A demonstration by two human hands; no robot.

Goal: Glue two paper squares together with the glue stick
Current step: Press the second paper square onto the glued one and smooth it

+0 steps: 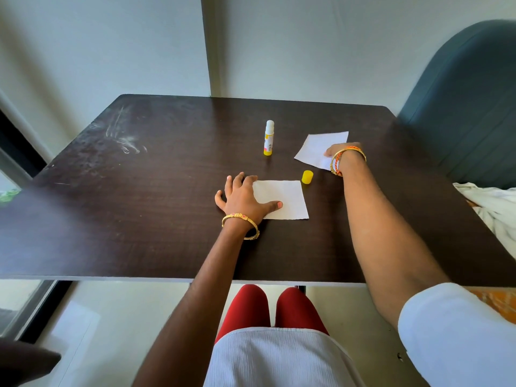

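Step in hand looks like fetching the second sheet: glue seems already applied or about to be, since the glue stick (269,137) stands upright and uncapped, well ahead of both hands, between them. Yellow cap (307,177) sits loose just right of the near paper square (282,199), between the two hands.

Left hand (242,197) lies open, fingers spread flat, palm down on the left edge of the near paper square, thumb resting on the sheet, pinning it to the table (139,205).

Right hand (336,152) is on the far paper square (321,148), at that sheet's near right part. Fingers mostly hidden behind the wrist; cannot tell whether it pinches the sheet or just presses on it.

Next move, as a guess: lift or slide the far sheet over to the left hand, line up the edges, lay it on the pinned sheet, press down. Thin paper, so it may curl or go on skewed.

Count: two paper squares, one glue stick, one cap, two hands, bangles on both wrists.
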